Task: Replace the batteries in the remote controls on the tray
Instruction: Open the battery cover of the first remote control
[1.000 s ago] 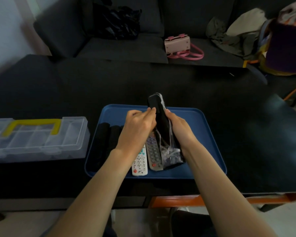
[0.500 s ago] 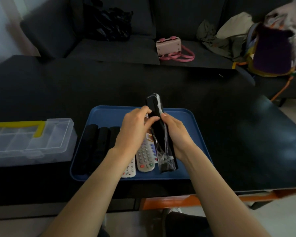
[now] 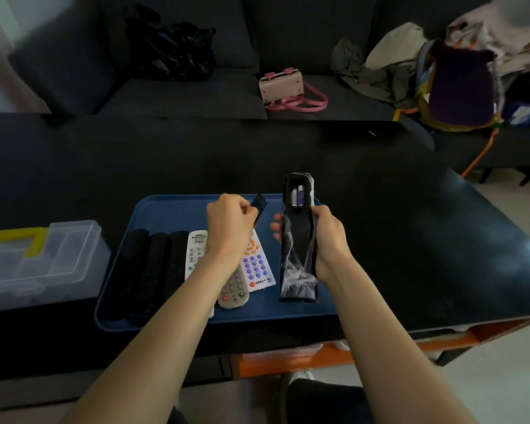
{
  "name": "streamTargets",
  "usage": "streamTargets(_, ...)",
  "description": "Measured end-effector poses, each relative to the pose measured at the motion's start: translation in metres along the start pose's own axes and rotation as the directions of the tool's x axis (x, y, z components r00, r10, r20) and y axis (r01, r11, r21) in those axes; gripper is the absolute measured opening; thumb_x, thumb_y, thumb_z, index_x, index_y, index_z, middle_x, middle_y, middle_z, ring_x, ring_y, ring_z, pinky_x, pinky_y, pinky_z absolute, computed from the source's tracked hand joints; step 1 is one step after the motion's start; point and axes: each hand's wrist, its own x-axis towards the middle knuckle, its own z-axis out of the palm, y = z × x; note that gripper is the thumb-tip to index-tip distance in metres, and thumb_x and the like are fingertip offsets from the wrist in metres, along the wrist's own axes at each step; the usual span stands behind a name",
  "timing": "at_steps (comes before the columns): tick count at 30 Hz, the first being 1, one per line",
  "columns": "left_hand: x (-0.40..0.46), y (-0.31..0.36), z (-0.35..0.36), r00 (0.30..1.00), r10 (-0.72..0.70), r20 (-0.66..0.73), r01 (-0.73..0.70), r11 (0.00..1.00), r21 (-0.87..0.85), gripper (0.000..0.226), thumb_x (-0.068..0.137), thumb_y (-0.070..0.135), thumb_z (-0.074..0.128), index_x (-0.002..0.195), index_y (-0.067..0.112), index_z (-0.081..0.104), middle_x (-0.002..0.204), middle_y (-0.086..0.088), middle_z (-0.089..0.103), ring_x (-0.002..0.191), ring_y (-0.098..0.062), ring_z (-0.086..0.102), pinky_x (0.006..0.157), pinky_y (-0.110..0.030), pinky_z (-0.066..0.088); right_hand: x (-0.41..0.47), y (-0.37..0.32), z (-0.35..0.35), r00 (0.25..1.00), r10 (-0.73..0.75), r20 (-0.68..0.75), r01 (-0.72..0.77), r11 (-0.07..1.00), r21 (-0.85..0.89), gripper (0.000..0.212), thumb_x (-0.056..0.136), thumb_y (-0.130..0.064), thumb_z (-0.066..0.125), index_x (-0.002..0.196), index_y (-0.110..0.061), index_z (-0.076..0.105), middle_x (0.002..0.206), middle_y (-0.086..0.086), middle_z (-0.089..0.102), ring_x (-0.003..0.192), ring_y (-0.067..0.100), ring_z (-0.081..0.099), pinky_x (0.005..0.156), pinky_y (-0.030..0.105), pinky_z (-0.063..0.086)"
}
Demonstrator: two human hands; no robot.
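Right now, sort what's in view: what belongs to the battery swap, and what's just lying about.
Belongs to the job:
black remote, held upright by right hand
batteries exposed in it
battery cover, pinched by left hand
other remotes on blue tray

Lying about:
pink handbag
black bag
clothes

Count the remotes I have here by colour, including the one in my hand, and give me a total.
Black remotes: 4, three lying on the tray and one in the right hand
White remotes: 2
Grey remotes: 1
Total: 7
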Motion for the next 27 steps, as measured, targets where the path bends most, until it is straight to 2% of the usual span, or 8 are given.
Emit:
streamTargets(2, 0.009, -0.002, 0.017, 0.995, -0.041, 0.095, 0.032, 0.996, 0.087, 0.018, 0.085, 0.008, 0.057, 0.073, 0.001, 0.068, 0.072, -0.011, 0.067, 0.066, -0.022, 0.063, 0.063, -0.039, 0.054, 0.000, -0.001, -0.003, 1.000, 0.012, 0.007, -0.012, 0.999, 0.043, 0.043, 0.100, -0.028, 0.033, 0.116, 0.002, 0.059, 0.092, 0.020, 0.071, 0.078, 0.026, 0.068, 0.073, 0.036, 0.057)
streamTargets(4, 0.016, -0.003, 0.033, 0.977, -0.076, 0.198, 0.050, 0.990, 0.132, 0.018, 0.084, 0.004, 0.054, 0.070, -0.001, 0.065, 0.072, -0.016, 0.065, 0.069, -0.028, 0.064, 0.064, -0.046, 0.055, 0.000, -0.002, -0.004, 0.999, 0.027, 0.019, -0.028, 0.998, 0.054, 0.043, 0.100, -0.030, 0.034, 0.116, 0.002, 0.059, 0.091, 0.020, 0.071, 0.078, 0.026, 0.068, 0.073, 0.036, 0.056)
streamTargets(10, 0.019, -0.002, 0.029, 0.918, -0.080, 0.388, 0.038, 0.993, 0.115, 0.023, 0.092, 0.010, 0.049, 0.090, 0.002, 0.070, 0.091, -0.015, 0.070, 0.087, -0.025, 0.066, 0.082, -0.038, 0.053, 0.003, -0.001, -0.005, 1.000, 0.025, -0.009, -0.025, 0.999, -0.023, 0.040, 0.100, -0.030, 0.036, 0.117, -0.001, 0.058, 0.094, 0.020, 0.070, 0.083, 0.029, 0.066, 0.078, 0.040, 0.055)
streamTargets(13, 0.015, -0.009, 0.010, 0.956, 0.029, 0.294, -0.040, 0.999, 0.029, 0.021, 0.093, 0.017, 0.051, 0.107, 0.014, 0.067, 0.103, -0.004, 0.068, 0.094, -0.016, 0.063, 0.081, -0.029, 0.052, 0.002, 0.001, -0.002, 1.000, 0.020, 0.023, -0.019, 0.998, -0.055, 0.041, 0.101, -0.031, 0.036, 0.117, -0.001, 0.058, 0.090, 0.020, 0.069, 0.079, 0.030, 0.066, 0.075, 0.040, 0.055)
streamTargets(16, 0.006, -0.011, -0.003, 0.965, 0.199, 0.169, -0.187, 0.978, -0.089, 0.026, 0.092, 0.015, 0.055, 0.116, 0.015, 0.063, 0.110, 0.000, 0.065, 0.095, -0.004, 0.057, 0.076, -0.003, 0.041, 0.000, 0.002, 0.004, 0.999, 0.008, 0.054, -0.001, 0.991, -0.131, 0.037, 0.101, -0.030, 0.039, 0.112, -0.003, 0.061, 0.091, 0.021, 0.068, 0.081, 0.031, 0.065, 0.074, 0.040, 0.055)
streamTargets(20, -0.005, -0.015, -0.009, 0.932, 0.358, 0.064, -0.355, 0.933, -0.050, 0.037, 0.087, 0.013, 0.063, 0.123, 0.011, 0.059, 0.123, -0.004, 0.058, 0.112, -0.012, 0.054, 0.093, -0.011, 0.034, -0.001, 0.007, 0.014, 0.994, -0.013, 0.105, 0.039, 0.966, -0.254, 0.033, 0.099, -0.028, 0.043, 0.107, -0.006, 0.066, 0.102, 0.022, 0.068, 0.085, 0.028, 0.065, 0.081, 0.043, 0.053)
streamTargets(24, -0.004, -0.029, -0.016, 0.928, 0.370, 0.047, -0.370, 0.929, -0.003, 0.042, 0.082, 0.015, 0.067, 0.123, 0.010, 0.059, 0.123, -0.004, 0.056, 0.113, -0.013, 0.053, 0.095, -0.015, 0.034, -0.003, 0.012, 0.021, 0.989, -0.037, 0.142, 0.078, 0.953, -0.292, 0.034, 0.101, -0.025, 0.041, 0.109, -0.004, 0.065, 0.100, 0.021, 0.069, 0.077, 0.023, 0.066, 0.065, 0.031, 0.055)
streamTargets(27, 0.000, -0.036, -0.020, 0.922, 0.387, 0.015, -0.387, 0.922, 0.017, 0.043, 0.079, 0.019, 0.070, 0.121, 0.011, 0.061, 0.120, -0.003, 0.056, 0.112, -0.013, 0.053, 0.096, -0.021, 0.040, -0.004, 0.017, 0.027, 0.982, -0.059, 0.181, 0.115, 0.942, -0.315, 0.035, 0.101, -0.024, 0.039, 0.110, 0.000, 0.064, 0.098, 0.022, 0.068, 0.076, 0.024, 0.066, 0.061, 0.030, 0.055)
